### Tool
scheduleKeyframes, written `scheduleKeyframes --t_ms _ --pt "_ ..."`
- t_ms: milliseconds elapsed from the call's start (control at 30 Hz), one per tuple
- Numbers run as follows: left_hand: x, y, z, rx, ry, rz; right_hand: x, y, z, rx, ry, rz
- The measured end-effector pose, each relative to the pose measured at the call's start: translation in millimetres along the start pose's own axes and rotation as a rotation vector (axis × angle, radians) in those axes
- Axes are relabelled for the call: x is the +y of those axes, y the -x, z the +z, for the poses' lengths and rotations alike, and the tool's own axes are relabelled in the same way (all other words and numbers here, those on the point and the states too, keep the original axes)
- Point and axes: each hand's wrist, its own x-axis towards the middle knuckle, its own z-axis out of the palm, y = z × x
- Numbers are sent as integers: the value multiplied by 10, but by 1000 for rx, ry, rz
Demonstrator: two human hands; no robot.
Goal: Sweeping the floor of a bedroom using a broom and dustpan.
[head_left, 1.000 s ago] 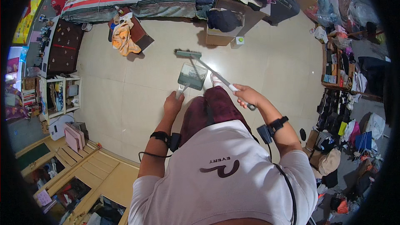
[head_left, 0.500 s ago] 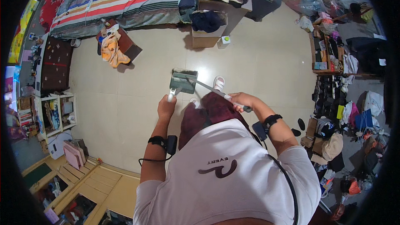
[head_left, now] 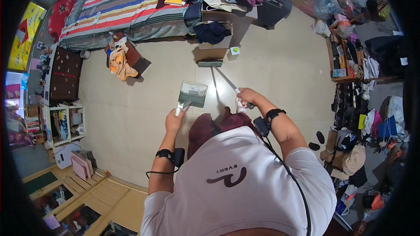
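Note:
My left hand point(head_left: 174, 120) is closed around the white handle of a dustpan point(head_left: 193, 94), whose green and clear pan faces up on or just above the tiled floor. My right hand point(head_left: 248, 97) grips the dark end of a long grey broom handle. The broom point(head_left: 210, 64) reaches ahead, its dark narrow head on the floor beside a cardboard box point(head_left: 213, 53), ahead of and to the right of the dustpan. A white carton with a green cap point(head_left: 234, 52) stands right of the broom head. Bristles and any dirt are too small to make out.
Ahead is a bed with a striped cover point(head_left: 131, 6), clothes piled at its right end. An orange cloth point(head_left: 120, 63) drapes a brown box at left. A dark suitcase point(head_left: 273, 6) stands far right. Shelves point(head_left: 63, 122) line the left; shoes and bags crowd the right.
My right hand has swung the broom head forward, out of the dustpan area, to the floor by the cardboard box. The dustpan stays in my left hand and now shows its inside uncovered.

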Motion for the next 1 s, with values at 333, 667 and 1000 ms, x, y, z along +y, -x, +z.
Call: scheduleKeyframes --t_ms 333,667,1000 --pt "469 31 366 40 29 15 499 532 -787 -396 -215 299" --pt "867 90 604 41 28 -52 278 998 -1516 -309 -234 175" --pt "1091 79 1101 81 129 -129 693 198 -1750 -205 325 -41"
